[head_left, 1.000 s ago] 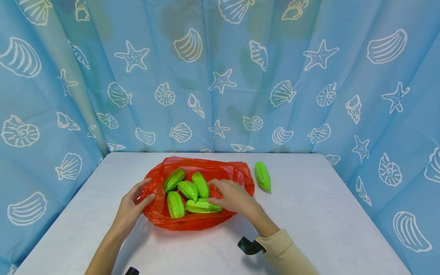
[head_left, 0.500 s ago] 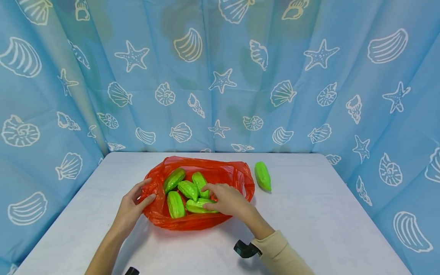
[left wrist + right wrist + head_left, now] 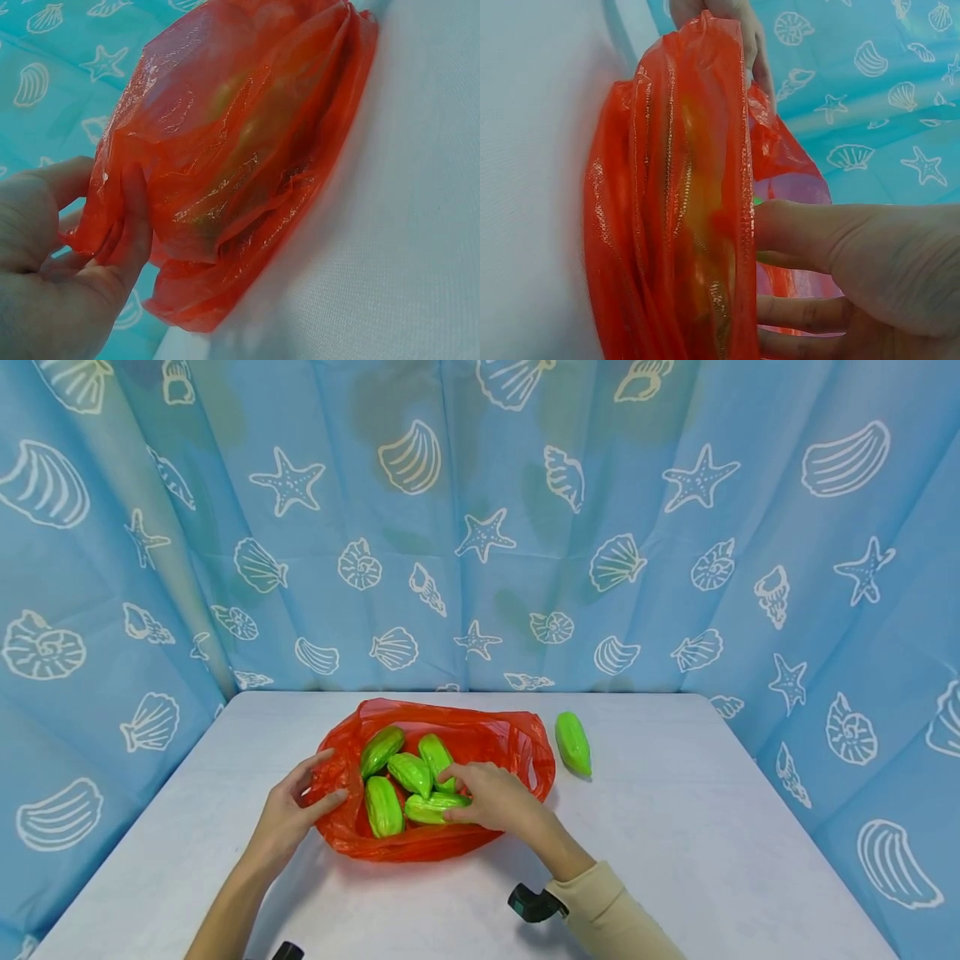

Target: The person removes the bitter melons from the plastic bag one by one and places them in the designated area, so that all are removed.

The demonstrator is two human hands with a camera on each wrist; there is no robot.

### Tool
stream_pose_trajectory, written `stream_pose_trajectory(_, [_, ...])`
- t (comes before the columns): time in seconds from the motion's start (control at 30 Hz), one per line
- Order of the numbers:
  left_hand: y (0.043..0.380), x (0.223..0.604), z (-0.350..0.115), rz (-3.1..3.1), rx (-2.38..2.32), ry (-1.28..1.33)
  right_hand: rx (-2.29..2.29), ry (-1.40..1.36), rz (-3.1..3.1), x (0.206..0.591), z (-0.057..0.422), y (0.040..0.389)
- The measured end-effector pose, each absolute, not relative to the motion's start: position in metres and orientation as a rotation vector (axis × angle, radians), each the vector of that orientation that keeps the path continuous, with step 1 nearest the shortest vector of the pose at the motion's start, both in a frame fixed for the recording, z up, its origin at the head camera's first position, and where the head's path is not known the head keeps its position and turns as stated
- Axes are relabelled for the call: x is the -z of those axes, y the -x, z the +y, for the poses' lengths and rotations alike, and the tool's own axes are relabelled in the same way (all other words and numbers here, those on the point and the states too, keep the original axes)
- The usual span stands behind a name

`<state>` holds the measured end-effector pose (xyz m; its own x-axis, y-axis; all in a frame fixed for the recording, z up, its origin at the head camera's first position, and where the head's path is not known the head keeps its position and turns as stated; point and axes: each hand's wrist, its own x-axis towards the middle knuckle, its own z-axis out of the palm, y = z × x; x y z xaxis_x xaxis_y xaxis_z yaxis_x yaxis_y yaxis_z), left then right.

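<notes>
In the head view a red plastic bag [image 3: 408, 852] lies wide open on the table, with several green ridged, pointed fruits inside. My left hand [image 3: 288, 810] holds the bag's left rim, its film between thumb and fingers; the left wrist view shows the bag [image 3: 225, 172] bunched at that hand [image 3: 67, 262]. Reaching over the right rim, my right hand [image 3: 495, 797] has thumb and fingers curled around the right end of the lowest green fruit [image 3: 427, 808]. In the right wrist view the bag [image 3: 682, 202] hides that hand's [image 3: 870, 262] fingertips.
Another green ridged fruit [image 3: 573, 745] lies on the white table [image 3: 675, 827], outside the bag at the right. A blue curtain [image 3: 480, 593] with shell and starfish prints stands behind the table. Black wrist cameras, one a small black device [image 3: 536, 903], show near both forearms.
My right hand has moved slightly left and onto the lowest fruit, covering its right end. The left thumb has shifted a little inward over the rim. The fruit outside has not moved.
</notes>
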<state>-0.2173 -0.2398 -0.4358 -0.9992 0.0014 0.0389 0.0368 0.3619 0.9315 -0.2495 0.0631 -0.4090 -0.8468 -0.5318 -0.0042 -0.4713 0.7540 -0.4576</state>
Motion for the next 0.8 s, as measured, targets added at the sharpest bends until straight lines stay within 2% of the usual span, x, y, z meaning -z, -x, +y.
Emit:
stream_pose_trajectory(0.43, [0.2169, 0.435, -0.2394, -2.576, 1.747, 0.033, 0.648, 0.737, 2.813, 0.4161, 0.0601, 0.2485])
stream_pose_trajectory(0.8, [0.2169, 0.4359, -0.24, -2.574, 1.738, 0.064, 0.606, 0.81, 2.776, 0.4193, 0.0599, 0.2499])
